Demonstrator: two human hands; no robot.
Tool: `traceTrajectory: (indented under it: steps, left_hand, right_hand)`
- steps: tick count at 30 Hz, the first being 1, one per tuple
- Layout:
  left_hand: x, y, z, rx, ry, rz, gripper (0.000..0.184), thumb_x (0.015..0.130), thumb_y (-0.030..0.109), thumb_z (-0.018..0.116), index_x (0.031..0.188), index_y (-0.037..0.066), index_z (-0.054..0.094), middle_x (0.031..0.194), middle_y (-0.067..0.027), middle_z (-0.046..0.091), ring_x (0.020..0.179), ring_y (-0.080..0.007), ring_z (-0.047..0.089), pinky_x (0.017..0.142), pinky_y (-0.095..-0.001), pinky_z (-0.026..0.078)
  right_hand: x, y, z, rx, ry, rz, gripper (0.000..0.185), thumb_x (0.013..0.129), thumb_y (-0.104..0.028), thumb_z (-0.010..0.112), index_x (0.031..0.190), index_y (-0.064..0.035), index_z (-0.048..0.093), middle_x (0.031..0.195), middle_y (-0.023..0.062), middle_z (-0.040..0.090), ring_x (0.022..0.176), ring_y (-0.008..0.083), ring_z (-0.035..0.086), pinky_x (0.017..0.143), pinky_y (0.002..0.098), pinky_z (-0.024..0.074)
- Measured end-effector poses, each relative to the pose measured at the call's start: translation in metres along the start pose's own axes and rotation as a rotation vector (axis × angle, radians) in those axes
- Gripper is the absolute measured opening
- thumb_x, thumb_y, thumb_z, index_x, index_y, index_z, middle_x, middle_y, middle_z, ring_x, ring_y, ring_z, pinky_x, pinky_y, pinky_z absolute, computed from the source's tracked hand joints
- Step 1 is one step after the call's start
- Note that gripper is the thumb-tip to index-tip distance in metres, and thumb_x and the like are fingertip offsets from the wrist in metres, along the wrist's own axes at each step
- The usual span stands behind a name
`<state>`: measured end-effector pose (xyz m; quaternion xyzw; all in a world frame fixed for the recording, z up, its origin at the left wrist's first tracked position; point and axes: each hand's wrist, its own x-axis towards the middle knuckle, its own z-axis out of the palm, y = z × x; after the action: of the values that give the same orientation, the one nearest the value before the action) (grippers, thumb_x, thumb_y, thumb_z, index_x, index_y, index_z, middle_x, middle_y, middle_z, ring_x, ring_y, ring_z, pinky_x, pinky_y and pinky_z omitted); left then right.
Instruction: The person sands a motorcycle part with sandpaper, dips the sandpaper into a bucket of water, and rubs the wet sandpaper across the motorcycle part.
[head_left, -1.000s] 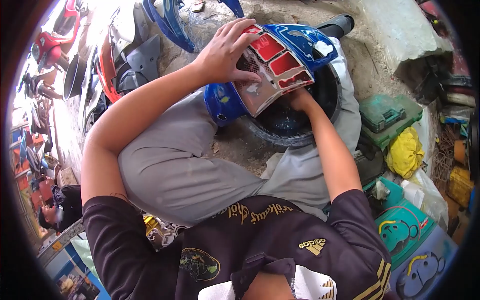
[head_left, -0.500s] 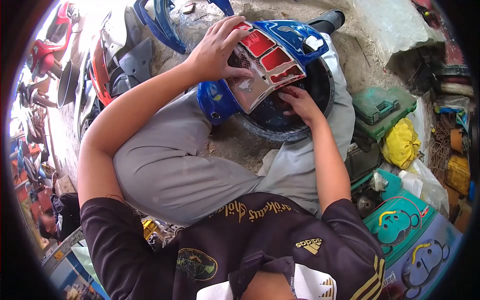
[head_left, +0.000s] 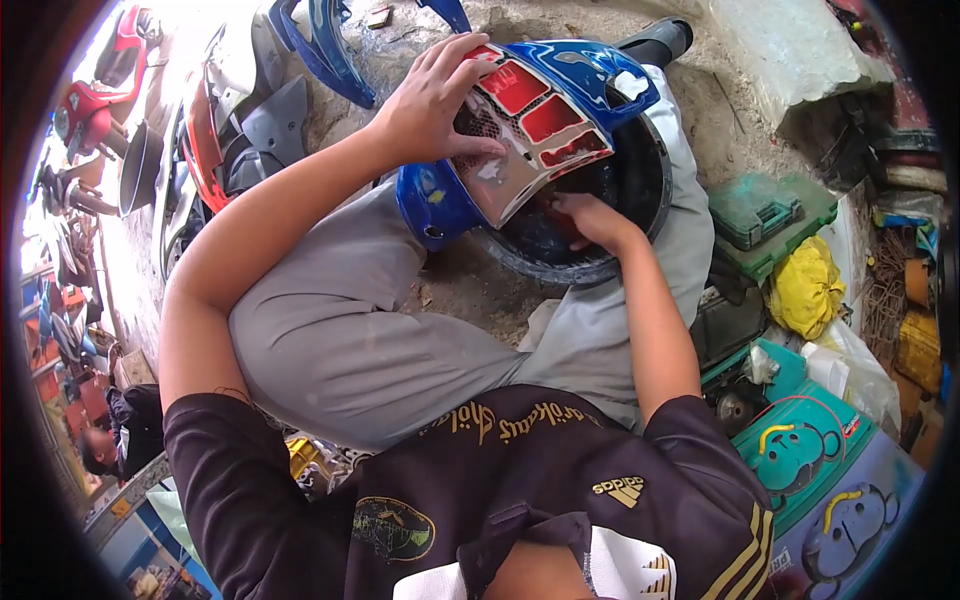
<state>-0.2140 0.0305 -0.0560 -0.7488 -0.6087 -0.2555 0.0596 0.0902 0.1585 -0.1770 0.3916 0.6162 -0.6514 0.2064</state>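
My left hand [head_left: 430, 100] grips the upper left edge of a motorcycle fairing panel [head_left: 575, 115], with fingers over the top and thumb across its front. The panel has glossy blue sides and a middle of red patches, white lines and dull, bare-looking areas. It rests tilted over a round black basin [head_left: 575, 268] between my legs. Below the panel's lower right edge, my right hand [head_left: 597, 222] reaches into the basin. Its fingers look curled, with the tips in shadow; whatever they hold is hidden.
Blue fairing pieces [head_left: 325, 55] lie at the top. Grey and red body panels [head_left: 265, 125] stand at the left. To the right are a green toolbox [head_left: 775, 220], a yellow bag [head_left: 805, 288] and a teal case [head_left: 790, 445]. Another person [head_left: 125, 430] is at the far left.
My right hand has dropped slightly from the panel's lower edge deeper into the basin, its fingers more curled. My left hand and the panel stay almost where they were.
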Motion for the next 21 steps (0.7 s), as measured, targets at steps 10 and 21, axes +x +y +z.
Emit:
traceTrajectory:
  steps: [10, 21]
  left_hand:
    - [-0.001, 0.001, 0.001, -0.002, -0.004, -0.019, 0.098, 0.075, 0.056, 0.096, 0.149, 0.011, 0.051, 0.163, -0.0221, 0.046, 0.151, -0.0482, 0.045, 0.125, -0.0590, 0.038]
    - [0.000, 0.002, -0.001, -0.012, -0.003, -0.025, 0.096, 0.076, 0.056, 0.096, 0.148, 0.010, 0.052, 0.163, -0.0216, 0.046, 0.150, -0.0486, 0.045, 0.126, -0.0586, 0.038]
  right_hand:
    - [0.015, 0.027, 0.002, 0.042, 0.419, -0.539, 0.027, 0.099, -0.006, 0.068, 0.123, 0.0021, 0.078, 0.109, 0.0115, 0.080, 0.085, 0.0153, 0.070, 0.078, 0.0336, 0.0546]
    - [-0.050, 0.012, 0.018, 0.246, 0.525, -0.473, 0.019, 0.112, -0.014, 0.066, 0.117, 0.0012, 0.076, 0.100, 0.0010, 0.075, 0.085, 0.0063, 0.064, 0.080, 0.0250, 0.0530]
